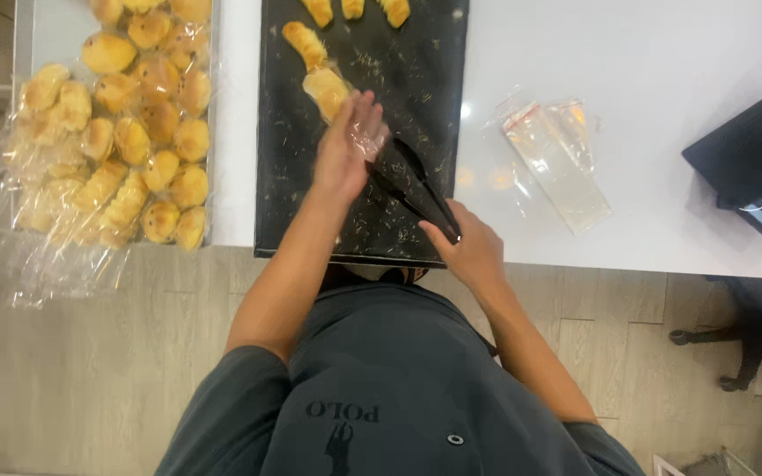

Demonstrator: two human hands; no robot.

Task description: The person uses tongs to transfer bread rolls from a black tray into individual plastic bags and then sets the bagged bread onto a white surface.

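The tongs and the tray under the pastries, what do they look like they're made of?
The tongs, held in the right hand, look like matte black plastic or coated metal; the frame leaves that open. The baking tray looks like dark metal with a worn, dull finish, scattered with pale crumbs and scratches. The left hand holds a clear, glossy plastic bag.

You see a matt black metal baking tray flecked with crumbs, thin glossy clear plastic bags on a smooth white glossy tabletop, and matt black tongs.
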